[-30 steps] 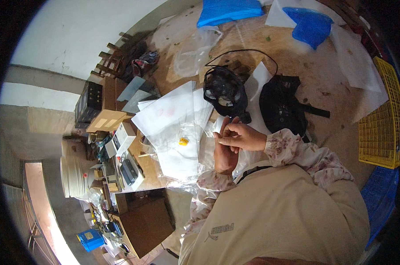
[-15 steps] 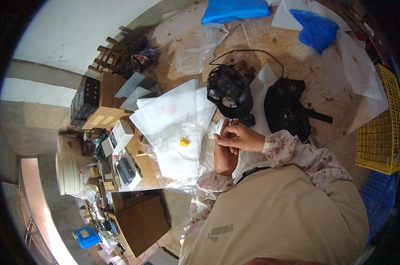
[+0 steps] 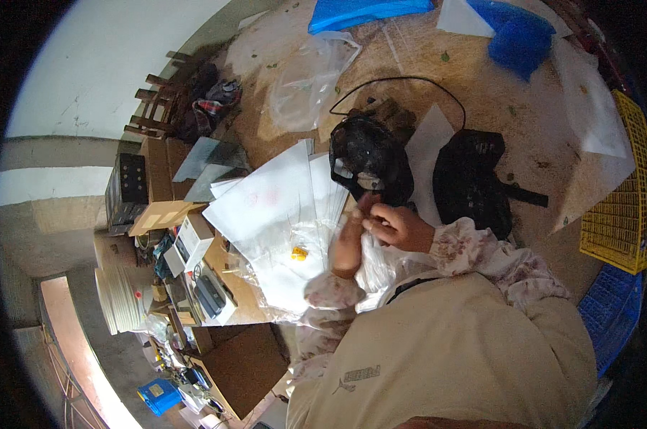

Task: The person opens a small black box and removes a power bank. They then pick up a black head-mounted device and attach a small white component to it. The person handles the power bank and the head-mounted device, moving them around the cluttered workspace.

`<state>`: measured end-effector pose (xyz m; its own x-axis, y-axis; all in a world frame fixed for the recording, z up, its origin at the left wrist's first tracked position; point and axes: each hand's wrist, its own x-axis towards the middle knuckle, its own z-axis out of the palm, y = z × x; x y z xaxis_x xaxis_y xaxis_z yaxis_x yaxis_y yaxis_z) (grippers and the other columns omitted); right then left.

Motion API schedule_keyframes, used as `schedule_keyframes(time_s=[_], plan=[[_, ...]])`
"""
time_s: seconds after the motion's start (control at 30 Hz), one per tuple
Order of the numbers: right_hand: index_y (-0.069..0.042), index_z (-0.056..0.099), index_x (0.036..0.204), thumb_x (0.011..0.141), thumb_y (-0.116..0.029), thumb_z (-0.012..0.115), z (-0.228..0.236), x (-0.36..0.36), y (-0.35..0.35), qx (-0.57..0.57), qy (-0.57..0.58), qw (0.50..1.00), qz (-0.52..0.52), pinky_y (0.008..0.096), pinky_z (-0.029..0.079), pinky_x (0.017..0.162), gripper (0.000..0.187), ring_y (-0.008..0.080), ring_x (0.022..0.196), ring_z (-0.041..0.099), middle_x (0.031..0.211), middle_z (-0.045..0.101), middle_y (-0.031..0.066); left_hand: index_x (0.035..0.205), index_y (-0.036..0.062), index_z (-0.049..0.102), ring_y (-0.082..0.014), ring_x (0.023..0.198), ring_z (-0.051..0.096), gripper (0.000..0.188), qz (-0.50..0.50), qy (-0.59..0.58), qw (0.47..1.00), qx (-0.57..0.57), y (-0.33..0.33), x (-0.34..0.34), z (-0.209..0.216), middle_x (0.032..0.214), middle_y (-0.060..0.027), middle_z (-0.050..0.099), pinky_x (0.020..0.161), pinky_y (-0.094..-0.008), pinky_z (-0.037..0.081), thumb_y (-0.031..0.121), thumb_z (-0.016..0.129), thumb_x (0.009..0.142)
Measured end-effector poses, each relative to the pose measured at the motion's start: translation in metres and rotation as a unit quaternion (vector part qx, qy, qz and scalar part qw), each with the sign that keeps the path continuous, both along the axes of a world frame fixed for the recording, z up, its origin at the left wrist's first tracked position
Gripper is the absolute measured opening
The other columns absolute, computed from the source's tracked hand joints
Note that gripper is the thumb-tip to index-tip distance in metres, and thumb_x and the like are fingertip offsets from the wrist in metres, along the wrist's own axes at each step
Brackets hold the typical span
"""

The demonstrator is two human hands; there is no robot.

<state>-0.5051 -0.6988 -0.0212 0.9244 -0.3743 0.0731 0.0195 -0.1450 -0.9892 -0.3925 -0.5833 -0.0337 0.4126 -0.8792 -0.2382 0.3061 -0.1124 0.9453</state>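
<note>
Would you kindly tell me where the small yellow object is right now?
In the head view, the small yellow object lies over the white sheets, just left of the left hand.

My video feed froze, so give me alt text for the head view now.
The left hand and right hand meet near clear plastic; whether they hold anything is unclear. White sheets lie to the left, a yellow crate far right.
</note>
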Motion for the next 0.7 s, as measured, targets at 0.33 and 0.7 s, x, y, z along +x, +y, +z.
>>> schedule_keyframes(time_s=[0.33, 0.7], plan=[[-0.007, 0.047, 0.081, 0.096, -0.029, 0.052, -0.010, -0.027, -0.052, 0.220, 0.134, 0.964, -0.069, 0.0266, 0.043, 0.048, 0.027, 0.0100, 0.053, 0.052, 0.059, 0.053, 0.0035, 0.107, 0.0052, 0.062, -0.0373, 0.094, 0.061, 0.041, -0.094, -0.549, 0.773, 0.303, -0.060, 0.328, -0.126, 0.095, -0.0191, 0.065, 0.084, -0.0473, 0.045, 0.041, 0.053, 0.090], [-0.008, 0.048, 0.088, 0.096, -0.029, 0.051, -0.013, -0.033, -0.076, 0.215, 0.131, 0.962, -0.106, 0.0257, 0.045, 0.052, 0.023, 0.0089, 0.057, 0.052, 0.066, 0.054, 0.0025, 0.100, 0.0028, 0.058, -0.0323, 0.098, 0.063, 0.059, -0.082, -0.555, 0.698, 0.446, -0.123, 0.268, -0.090, 0.100, -0.0177, 0.065, 0.078, -0.0419, 0.049, 0.050, 0.075, 0.069]])
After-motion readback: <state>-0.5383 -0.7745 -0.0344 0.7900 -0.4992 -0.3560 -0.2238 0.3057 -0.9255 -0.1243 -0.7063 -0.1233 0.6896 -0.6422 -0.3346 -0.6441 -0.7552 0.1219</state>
